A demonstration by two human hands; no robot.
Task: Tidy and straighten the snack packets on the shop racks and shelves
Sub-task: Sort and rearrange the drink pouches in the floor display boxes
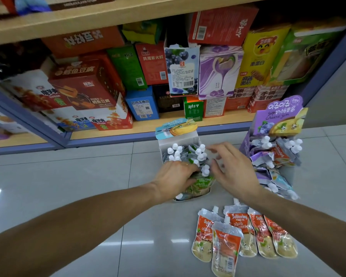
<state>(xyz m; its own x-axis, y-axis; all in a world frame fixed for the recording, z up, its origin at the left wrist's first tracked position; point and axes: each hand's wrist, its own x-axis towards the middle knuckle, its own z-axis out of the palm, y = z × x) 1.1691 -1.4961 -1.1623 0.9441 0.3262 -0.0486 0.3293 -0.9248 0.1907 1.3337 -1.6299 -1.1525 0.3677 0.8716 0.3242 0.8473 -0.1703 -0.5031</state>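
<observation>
Left hand: left hand (175,176) was down in the front of the white display box (180,141), fingers curled round the green spouted pouches (203,181) there, grasping them.
Right hand: right hand (233,168) hovered just right of the same box, fingers spread and relaxed, holding nothing; fingertips near the white caps.
White display box: stood on the tiled floor (78,186) in front of the bottom shelf (108,132), header card with blue and yellow print at the back, packed with pouches, white screw caps (177,151) sticking up.
Green pouches: in the box front, leaning forward, partly under the left hand.
Orange pouches: five or so orange SoMoving pouches (227,236) lay flat on the floor near the person, fanned side by side, spouts pointing to the shelf, apart from both boxes.
Purple display box: purple Cheese jam box (280,118) stood to the right, its pouches (276,154) jumbled, some spilling down the front to the floor.
Shelf: bottom shelf crammed with stacked snack cartons (88,84), several tilted; a blueberry carton (181,70) stood upright in the middle.
</observation>
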